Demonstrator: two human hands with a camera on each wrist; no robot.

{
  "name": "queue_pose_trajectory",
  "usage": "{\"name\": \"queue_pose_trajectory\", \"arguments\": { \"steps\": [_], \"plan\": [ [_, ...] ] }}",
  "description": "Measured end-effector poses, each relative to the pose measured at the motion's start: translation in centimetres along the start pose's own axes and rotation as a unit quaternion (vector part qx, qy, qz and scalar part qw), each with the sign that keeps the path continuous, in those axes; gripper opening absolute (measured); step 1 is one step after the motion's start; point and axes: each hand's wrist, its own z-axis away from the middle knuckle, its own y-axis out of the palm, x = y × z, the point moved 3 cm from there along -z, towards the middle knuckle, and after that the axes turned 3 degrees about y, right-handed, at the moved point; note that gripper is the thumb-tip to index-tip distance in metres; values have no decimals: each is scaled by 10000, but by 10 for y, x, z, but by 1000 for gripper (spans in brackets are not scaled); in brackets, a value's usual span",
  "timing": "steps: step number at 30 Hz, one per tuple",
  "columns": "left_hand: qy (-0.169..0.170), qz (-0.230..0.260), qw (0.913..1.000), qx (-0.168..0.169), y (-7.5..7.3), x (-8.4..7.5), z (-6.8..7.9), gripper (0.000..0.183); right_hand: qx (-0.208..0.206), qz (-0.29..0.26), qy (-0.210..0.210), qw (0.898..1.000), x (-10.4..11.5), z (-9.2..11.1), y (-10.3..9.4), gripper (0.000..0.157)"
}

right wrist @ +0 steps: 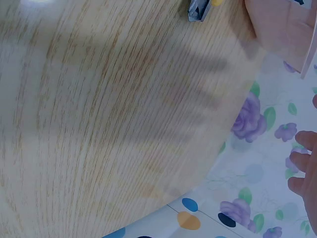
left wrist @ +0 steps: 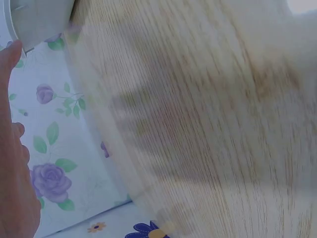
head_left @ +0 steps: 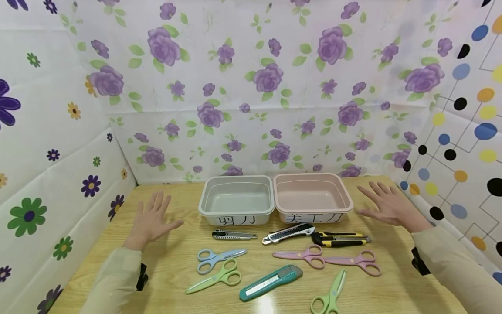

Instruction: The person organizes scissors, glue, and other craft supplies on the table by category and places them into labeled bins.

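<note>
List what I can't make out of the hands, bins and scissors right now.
Head view: handles of the nearest green scissors, partly cut off by the bottom edge.
Left wrist view: left hand, cut by the left edge; gray bin, by the top.
Right wrist view: right hand, cut by the right edge; pink bin, by the top.

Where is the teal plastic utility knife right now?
In the head view, the teal plastic utility knife lies low, slightly right of centre, between the left green plastic scissors and the right green scissors.

Grey bin (head_left: pixel 236 213): black characters 剪刀 (head_left: pixel 251 219) across its front. Pink bin (head_left: pixel 313 211): black characters 美工刀 (head_left: pixel 312 217) across its front, read left-to-right.
</note>
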Motion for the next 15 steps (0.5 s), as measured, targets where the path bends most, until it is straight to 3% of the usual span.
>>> {"name": "queue_pose_trajectory", "arguments": {
  "steps": [8, 15],
  "plan": [
    [107, 83, 9998, -165, 4, -7, -3, 97, 70, -135, -27, 9999, -1, 1, 5, 77],
    [205, 75, 9994, -254, 4, -13, -6, 96, -133, -97, -251, 9995, 2, 1, 2, 76]
  ]
}}
